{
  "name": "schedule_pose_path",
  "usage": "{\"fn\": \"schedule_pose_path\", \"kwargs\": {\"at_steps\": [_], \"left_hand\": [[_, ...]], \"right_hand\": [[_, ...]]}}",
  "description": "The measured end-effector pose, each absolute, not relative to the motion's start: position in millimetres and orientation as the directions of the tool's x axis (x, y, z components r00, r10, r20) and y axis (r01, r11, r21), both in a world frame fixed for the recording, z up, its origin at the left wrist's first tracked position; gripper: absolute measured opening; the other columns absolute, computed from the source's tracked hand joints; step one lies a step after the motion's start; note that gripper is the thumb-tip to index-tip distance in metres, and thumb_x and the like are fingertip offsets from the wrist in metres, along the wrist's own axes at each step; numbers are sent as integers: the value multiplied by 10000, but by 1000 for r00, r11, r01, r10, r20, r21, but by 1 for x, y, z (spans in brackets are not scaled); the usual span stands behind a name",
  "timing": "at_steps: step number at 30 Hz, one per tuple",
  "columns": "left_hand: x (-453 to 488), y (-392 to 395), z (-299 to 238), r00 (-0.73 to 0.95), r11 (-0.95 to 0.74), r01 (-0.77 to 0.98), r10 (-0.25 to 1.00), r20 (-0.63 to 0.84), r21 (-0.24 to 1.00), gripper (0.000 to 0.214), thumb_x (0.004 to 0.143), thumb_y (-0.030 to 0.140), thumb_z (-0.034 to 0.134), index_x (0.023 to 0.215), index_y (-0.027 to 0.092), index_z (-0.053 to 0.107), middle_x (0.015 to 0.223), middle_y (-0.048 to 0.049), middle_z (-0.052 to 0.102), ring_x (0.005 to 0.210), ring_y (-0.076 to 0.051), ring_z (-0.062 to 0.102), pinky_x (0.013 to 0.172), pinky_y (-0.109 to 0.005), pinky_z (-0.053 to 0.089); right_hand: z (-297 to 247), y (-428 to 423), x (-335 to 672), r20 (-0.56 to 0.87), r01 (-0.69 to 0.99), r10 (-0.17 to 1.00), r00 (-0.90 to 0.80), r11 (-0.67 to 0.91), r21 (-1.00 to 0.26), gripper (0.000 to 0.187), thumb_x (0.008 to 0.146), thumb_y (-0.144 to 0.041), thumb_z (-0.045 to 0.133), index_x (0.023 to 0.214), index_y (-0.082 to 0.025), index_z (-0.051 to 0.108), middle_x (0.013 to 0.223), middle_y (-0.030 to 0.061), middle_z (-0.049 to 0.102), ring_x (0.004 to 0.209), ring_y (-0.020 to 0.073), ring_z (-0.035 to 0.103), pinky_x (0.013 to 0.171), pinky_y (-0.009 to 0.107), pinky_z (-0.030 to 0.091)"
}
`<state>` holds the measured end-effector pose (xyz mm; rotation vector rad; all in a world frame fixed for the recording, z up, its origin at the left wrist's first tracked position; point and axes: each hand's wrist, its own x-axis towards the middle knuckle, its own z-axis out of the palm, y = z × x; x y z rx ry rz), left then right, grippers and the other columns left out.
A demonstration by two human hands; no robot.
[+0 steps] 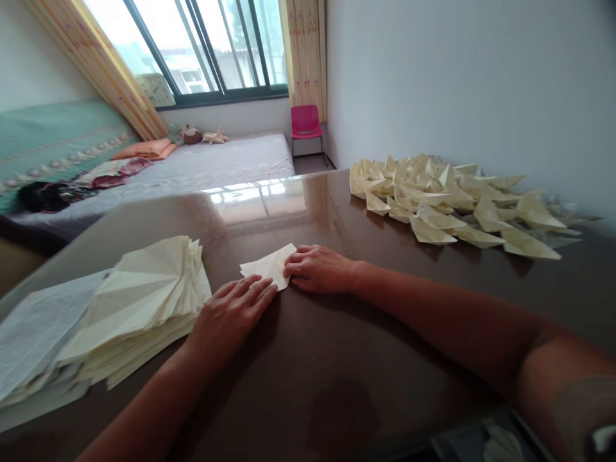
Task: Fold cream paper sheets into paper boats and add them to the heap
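A small piece of folded cream paper (267,264) lies on the brown table between my two hands. My left hand (237,304) rests flat over its lower left edge, fingers stretched out and touching it. At the paper's right end, my right hand (320,268) has its fingers curled and closed on the edge; the thumb is partly hidden. To the left of my left hand is a thick stack of cream paper sheets (139,282), the upper ones creased. Many folded paper boats (433,192) crowd together on the right of the table.
The glossy brown table (308,359) reaches toward a bed (240,156) below the window. Grey-white sheets (43,327) lie beside the cream stack. A pink chair (305,123) stands at the back, and a white wall (462,83) runs along the right.
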<state>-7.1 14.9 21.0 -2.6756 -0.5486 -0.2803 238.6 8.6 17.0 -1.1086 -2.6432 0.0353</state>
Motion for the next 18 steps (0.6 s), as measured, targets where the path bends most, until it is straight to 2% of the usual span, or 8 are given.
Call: {"fn": "schedule_pose_path", "kwargs": {"at_steps": [5,10,14,18], "left_hand": [[-9,25,17,906,-894,377,303,294,-241,273,939,180,429,1124,214,626,1118,-45,678,1042,-215,608,848,-336,470],[4,6,11,917,-950,309,285,280,-45,204,941,248,464,1036,235,644,968,-14,686,875,-141,609,741,-243,468],[11,-3,10,895,-922,364,386,224,134,231,932,273,473,1084,280,646,1050,-6,671,973,-156,582,781,-248,459],[12,1,9,838,-847,447,509,197,287,231,928,323,482,1051,286,674,1025,-7,666,936,-162,568,797,-259,445]], "right_hand": [[18,12,243,237,672,696,-677,717,-187,209,891,-251,497,1003,-188,661,1037,63,671,948,204,508,849,320,384],[19,17,252,169,565,655,-736,733,-380,156,880,-272,553,946,-235,690,1003,0,694,905,167,522,834,282,382],[17,20,254,154,528,643,-750,723,-447,140,867,-282,587,919,-231,706,988,12,694,909,173,532,851,293,375],[16,21,254,152,505,635,-757,717,-480,143,859,-275,600,923,-212,711,964,33,695,887,176,547,865,303,373]]}}
